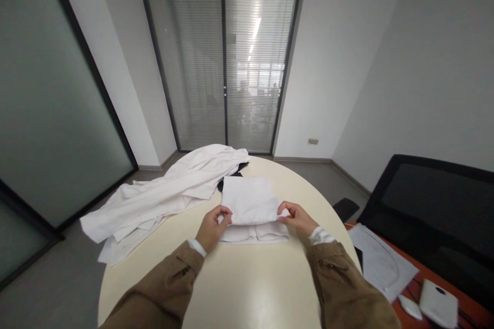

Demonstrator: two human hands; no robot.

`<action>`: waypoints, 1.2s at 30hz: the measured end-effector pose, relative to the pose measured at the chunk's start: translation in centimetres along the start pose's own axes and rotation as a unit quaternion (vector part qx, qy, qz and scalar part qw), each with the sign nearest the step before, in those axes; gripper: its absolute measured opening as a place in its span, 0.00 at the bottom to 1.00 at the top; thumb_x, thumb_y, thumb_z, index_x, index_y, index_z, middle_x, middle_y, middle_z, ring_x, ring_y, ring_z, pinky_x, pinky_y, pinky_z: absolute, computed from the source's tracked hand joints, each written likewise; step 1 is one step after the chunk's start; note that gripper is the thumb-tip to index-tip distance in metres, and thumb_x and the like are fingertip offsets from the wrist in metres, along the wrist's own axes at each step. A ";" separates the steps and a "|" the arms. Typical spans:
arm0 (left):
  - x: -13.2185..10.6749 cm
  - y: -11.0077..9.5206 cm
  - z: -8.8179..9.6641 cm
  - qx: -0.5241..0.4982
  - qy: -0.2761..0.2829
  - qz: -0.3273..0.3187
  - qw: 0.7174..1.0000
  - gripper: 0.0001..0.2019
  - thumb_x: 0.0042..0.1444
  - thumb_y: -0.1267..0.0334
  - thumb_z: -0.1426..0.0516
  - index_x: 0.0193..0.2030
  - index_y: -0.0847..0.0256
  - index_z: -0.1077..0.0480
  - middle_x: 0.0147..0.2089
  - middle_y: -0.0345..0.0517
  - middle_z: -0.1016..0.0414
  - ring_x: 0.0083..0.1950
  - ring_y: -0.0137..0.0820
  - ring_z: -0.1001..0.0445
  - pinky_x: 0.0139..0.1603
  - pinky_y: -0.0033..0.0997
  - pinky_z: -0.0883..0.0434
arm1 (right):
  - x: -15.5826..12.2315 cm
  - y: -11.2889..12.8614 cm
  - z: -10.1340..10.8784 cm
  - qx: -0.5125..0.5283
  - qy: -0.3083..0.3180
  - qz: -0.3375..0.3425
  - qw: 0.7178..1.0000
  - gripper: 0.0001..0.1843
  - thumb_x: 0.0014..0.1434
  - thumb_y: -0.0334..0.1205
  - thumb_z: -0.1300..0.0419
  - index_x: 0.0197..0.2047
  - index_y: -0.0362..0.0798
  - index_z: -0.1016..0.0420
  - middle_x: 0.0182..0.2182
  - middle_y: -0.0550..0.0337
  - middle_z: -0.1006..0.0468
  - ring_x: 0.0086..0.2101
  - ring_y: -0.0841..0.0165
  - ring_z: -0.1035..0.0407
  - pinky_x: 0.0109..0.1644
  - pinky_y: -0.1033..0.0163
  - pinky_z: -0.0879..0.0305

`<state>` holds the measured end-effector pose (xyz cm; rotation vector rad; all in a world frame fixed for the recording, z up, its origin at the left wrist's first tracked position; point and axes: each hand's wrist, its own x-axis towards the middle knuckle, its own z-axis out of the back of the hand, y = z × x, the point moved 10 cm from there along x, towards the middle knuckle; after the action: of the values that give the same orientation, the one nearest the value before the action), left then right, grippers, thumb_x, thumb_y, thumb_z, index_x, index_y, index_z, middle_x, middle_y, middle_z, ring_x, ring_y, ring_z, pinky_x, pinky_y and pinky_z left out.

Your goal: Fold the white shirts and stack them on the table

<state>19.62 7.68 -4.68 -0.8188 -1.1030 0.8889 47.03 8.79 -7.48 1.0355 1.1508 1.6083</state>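
Note:
A folded white cloth garment [249, 205] lies flat on the round cream table [247, 288], in front of me. My left hand [213, 227] pinches its left edge, and my right hand [297, 218] pinches the right corner of its upper layer. A lower layer shows beneath, near my wrists. Beyond the table's left edge, a crumpled heap of white cloth [154, 200] drapes over the rim. A dark cloth [231, 180] peeks out behind the folded garment, mostly hidden.
A black mesh office chair [432, 211] stands at right, beside an orange desk [386, 247] holding papers [380, 262], a white mouse [409, 307] and a white device [438, 303]. A glass door with blinds [224, 67] lies ahead; a frosted glass wall [50, 92] runs along the left.

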 end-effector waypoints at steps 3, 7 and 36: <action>-0.2 1.2 -0.3 0.026 0.024 0.036 0.999 0.11 0.60 0.56 0.45 0.36 0.62 0.29 0.22 0.38 0.29 0.25 0.28 0.31 0.29 0.27 0.36 | -0.5 -1.0 -0.8 -0.058 0.057 -0.032 0.996 0.19 0.45 0.52 0.29 0.29 0.44 0.24 0.24 0.62 0.24 0.27 0.71 0.31 0.33 0.66 0.33; -0.3 1.9 -1.0 0.087 0.077 0.061 0.991 0.12 0.61 0.55 0.46 0.36 0.62 0.28 0.23 0.39 0.26 0.22 0.28 0.33 0.26 0.27 0.40 | -1.6 -3.1 -1.2 -0.092 0.110 -0.134 0.980 0.23 0.48 0.56 0.31 0.34 0.42 0.21 0.20 0.61 0.23 0.15 0.77 0.42 0.19 0.70 0.44; -4.0 -3.6 -6.9 0.387 0.305 -0.200 0.847 0.18 0.61 0.65 0.46 0.57 0.47 0.29 0.46 0.48 0.29 0.47 0.38 0.31 0.47 0.36 0.31 | 1.0 8.3 -4.6 -0.347 -0.021 0.088 0.933 0.24 0.66 0.52 0.49 0.57 0.49 0.25 0.49 0.51 0.21 0.48 0.60 0.27 0.55 0.55 0.34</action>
<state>26.16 1.84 -4.76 -0.1373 -0.2607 0.5660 40.90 7.09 -0.41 0.7022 0.3895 1.9161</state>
